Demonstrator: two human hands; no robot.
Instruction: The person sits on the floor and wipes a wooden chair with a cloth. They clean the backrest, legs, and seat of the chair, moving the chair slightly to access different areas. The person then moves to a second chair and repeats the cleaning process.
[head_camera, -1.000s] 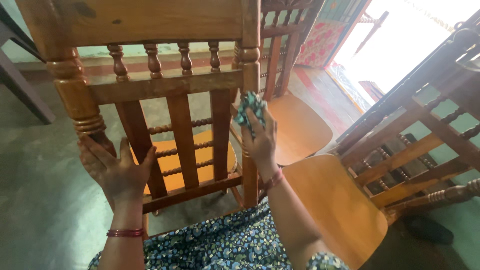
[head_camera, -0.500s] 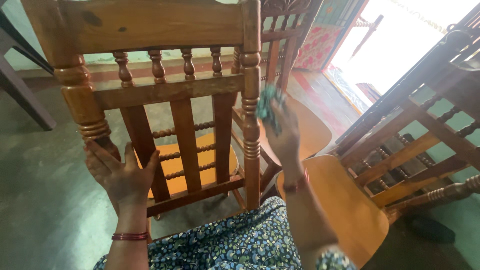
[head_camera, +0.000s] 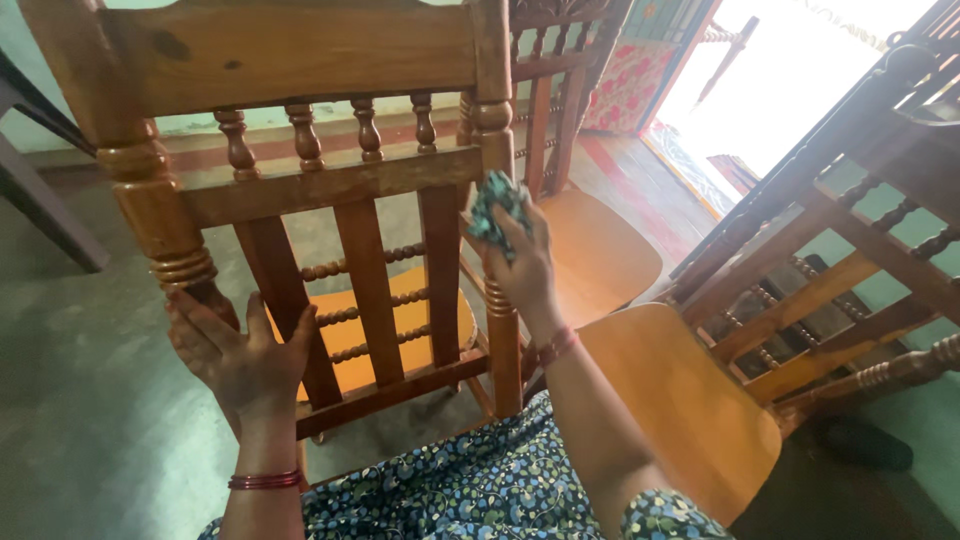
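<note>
A crumpled cloth is pressed against a chair post while the chair is steadied from the other side.

The right hand (head_camera: 522, 265) is closed around a bunched green-patterned cloth (head_camera: 498, 208), which is held against the turned right post (head_camera: 497, 200) of the wooden chair (head_camera: 300, 190); the left hand (head_camera: 240, 355) is spread wide, its open palm set near the lower left post (head_camera: 165, 235). A slip could be judged likely where the cloth meets the ringed grooves, since the varnished wood looks smooth and glossy; the light chair could also be tipped if it is pushed hard with so loose a brace. Beaded spindles, flat slats and a rounded orange seat (head_camera: 400, 320) are seen, with a second chair (head_camera: 690, 410) just beside.
</note>
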